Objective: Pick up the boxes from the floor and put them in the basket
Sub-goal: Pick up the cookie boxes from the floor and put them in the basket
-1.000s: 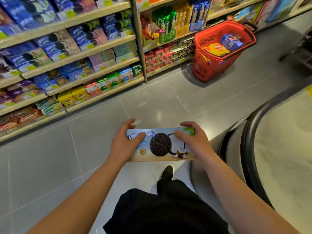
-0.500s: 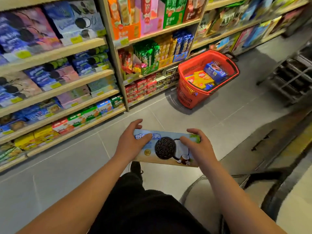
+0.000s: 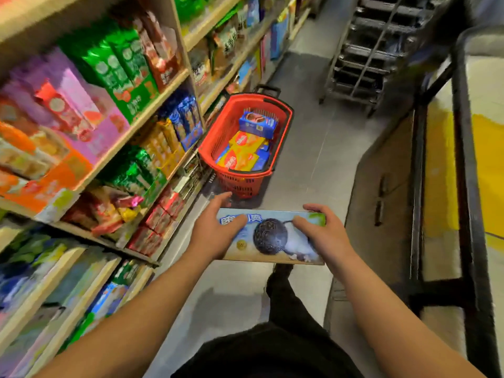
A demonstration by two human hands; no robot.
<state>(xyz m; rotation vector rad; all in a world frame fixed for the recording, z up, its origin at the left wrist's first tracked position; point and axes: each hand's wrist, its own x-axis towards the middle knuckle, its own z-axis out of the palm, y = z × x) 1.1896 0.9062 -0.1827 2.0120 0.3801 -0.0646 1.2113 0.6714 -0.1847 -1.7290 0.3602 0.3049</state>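
Note:
I hold a long light-blue cookie box (image 3: 272, 237) flat in front of me with both hands. My left hand (image 3: 215, 230) grips its left end, thumb on top. My right hand (image 3: 321, 233) grips its right end the same way. The red plastic basket (image 3: 285, 115) stands on the grey floor ahead, just beyond the box and apart from it. Inside lie a blue box (image 3: 257, 124) at the far end and yellow boxes (image 3: 241, 152) nearer me.
Wooden shelves (image 3: 152, 110) packed with snack packets run along the left, close to the basket. A dark metal rack (image 3: 362, 50) stands at the back right. A black rail and counter (image 3: 461, 159) line the right. My black-trousered leg and shoe (image 3: 281, 271) are below the box.
I have walked toward the basket and turned to face down the aisle; it is now much nearer and straight ahead. Both hands keep the same hold on the cookie box.

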